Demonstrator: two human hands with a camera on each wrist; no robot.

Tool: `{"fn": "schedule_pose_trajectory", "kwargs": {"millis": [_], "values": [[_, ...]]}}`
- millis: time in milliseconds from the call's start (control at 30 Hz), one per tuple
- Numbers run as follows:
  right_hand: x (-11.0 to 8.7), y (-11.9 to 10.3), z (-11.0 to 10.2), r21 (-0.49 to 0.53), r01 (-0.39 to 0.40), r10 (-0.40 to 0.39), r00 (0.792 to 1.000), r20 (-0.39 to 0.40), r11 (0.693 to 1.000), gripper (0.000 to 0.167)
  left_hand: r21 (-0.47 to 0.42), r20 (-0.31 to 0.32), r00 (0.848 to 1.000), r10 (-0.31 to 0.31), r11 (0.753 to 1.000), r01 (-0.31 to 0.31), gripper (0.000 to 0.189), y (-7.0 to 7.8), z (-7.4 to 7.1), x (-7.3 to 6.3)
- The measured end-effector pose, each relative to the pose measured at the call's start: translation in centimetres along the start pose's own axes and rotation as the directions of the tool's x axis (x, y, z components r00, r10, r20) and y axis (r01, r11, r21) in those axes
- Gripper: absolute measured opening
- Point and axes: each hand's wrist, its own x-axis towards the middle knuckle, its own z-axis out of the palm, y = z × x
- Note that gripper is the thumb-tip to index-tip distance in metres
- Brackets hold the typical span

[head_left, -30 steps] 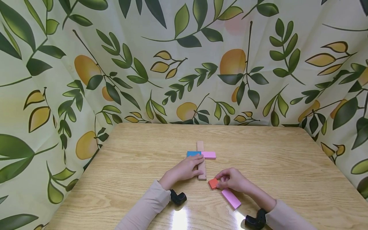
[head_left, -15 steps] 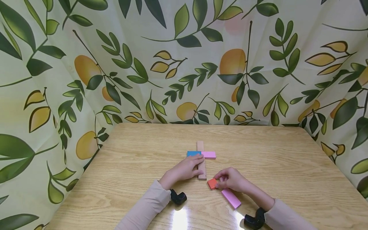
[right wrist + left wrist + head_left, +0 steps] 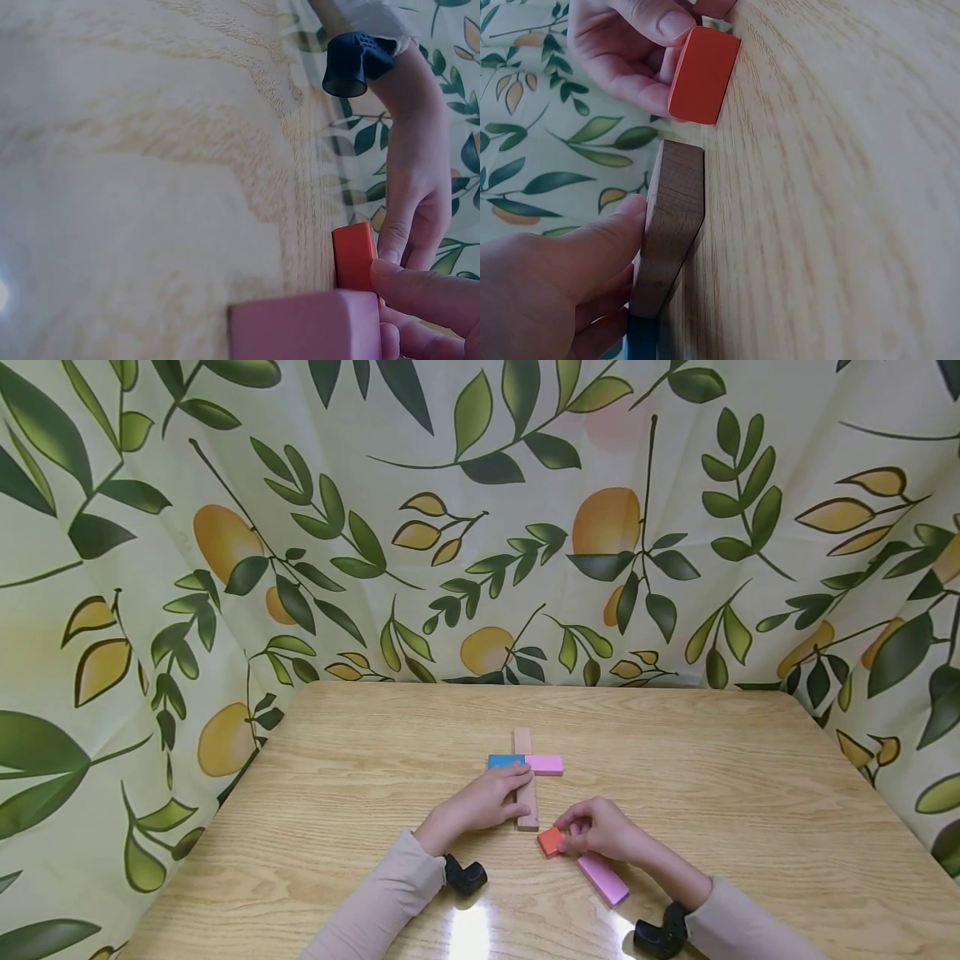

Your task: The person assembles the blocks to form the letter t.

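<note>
My left hand (image 3: 487,797) rests on a plain wooden block (image 3: 528,818), its thumb and fingertips pressing the top with the fingers fairly straight. This block (image 3: 671,217) lies lengthwise at the foot of a cross-shaped layout. At its far end a blue block (image 3: 506,762) points left, a pink block (image 3: 545,765) right and another wooden block (image 3: 522,741) away. Between thumb and fingers, my right hand (image 3: 606,832) pinches a small orange-red block (image 3: 550,841) on the table, just right of the near wooden block and apart from it. The left fingers partly hide the blocks' junction.
A loose pink block (image 3: 603,881) lies slanted just below the right hand, and looms close in the right wrist view. The wooden table (image 3: 375,727) ends at the back against a leaf-patterned cloth (image 3: 480,527). Black devices (image 3: 465,877) sit at both wrists.
My right hand has shifted slightly left with the orange-red block, bringing it a little nearer the near end of the wooden block. The left hand and the cross layout have stayed still.
</note>
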Motion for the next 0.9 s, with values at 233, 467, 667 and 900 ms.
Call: {"fn": "schedule_pose_trajectory", "kwargs": {"millis": [233,467,667,900], "values": [[-0.02,-0.1,0.06,-0.004,0.008,-0.008,1.0,-0.001,1.0,0.027,-0.004,0.003,1.0,-0.005,1.0,0.005,0.058,-0.12,0.14,0.07],[0.01,-0.34,0.32,0.011,0.001,-0.001,1.0,0.003,1.0,0.029,-0.013,0.003,1.0,-0.006,1.0,0.006,0.058,-0.15,0.17,0.04],[0.0,-0.51,0.39,0.019,-0.014,0.014,1.0,0.005,1.0,0.028,-0.017,0.007,1.0,-0.007,1.0,0.007,0.058,-0.14,0.19,0.02],[0.07,-0.48,0.43,0.009,-0.008,0.008,1.0,0.002,1.0,0.027,-0.003,0.001,1.0,-0.007,1.0,0.007,0.058,-0.18,0.2,0.07]]}}
